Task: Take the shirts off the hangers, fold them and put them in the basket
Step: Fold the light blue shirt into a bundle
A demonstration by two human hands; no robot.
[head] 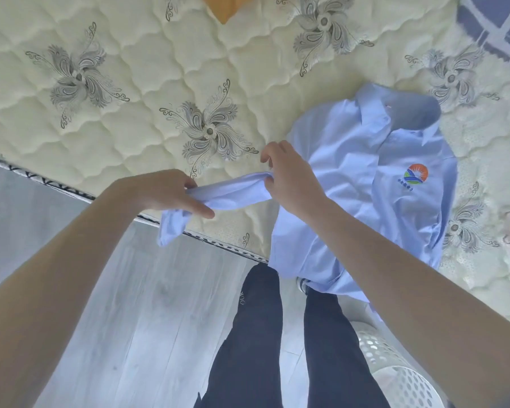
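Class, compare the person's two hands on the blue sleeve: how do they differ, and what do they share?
The left hand holds the sleeve near its cuff, over the mattress edge; the right hand holds it close to the shirt body. The loose cuff hangs below the left hand; beside the right hand the sleeve joins the shirt. Both grip the one sleeve, stretched between them.
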